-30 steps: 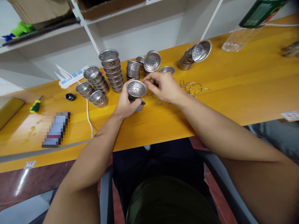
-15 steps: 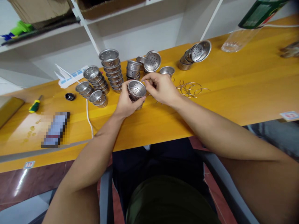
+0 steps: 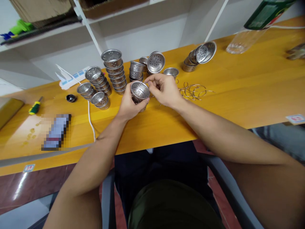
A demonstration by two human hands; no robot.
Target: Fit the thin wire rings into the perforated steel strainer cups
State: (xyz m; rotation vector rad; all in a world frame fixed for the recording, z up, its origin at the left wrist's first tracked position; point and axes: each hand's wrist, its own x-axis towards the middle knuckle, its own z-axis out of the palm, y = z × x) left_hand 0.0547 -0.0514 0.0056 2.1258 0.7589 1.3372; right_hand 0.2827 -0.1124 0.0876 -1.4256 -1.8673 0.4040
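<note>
A perforated metal cup (image 3: 140, 90) is gripped in my left hand (image 3: 130, 103), its mouth tilted up toward me. The fingers wrap around its side, with the thumb at the front. My right hand (image 3: 165, 89) is closed in a pinch at the cup's right rim. A thin bit of metal wire (image 3: 146, 82) shows at those fingertips, mostly hidden by them. Just right of my right hand lies a tangle of curved wire pieces (image 3: 194, 91). Behind it stands another perforated cup (image 3: 171, 72).
Stacked perforated cups (image 3: 115, 71) stand behind and left of my hands, more cups (image 3: 156, 62) behind. A leaning stack (image 3: 199, 55) and a clear bottle (image 3: 240, 41) are at right. Left are a phone (image 3: 57, 132), screwdriver (image 3: 35, 107), white cable (image 3: 90, 121) and power strip (image 3: 75, 78).
Both hands stay at the cup's rim in nearly the same pose. Only a very slight shift of the right fingertips shows. The cups and wire pieces on the table have not moved.
</note>
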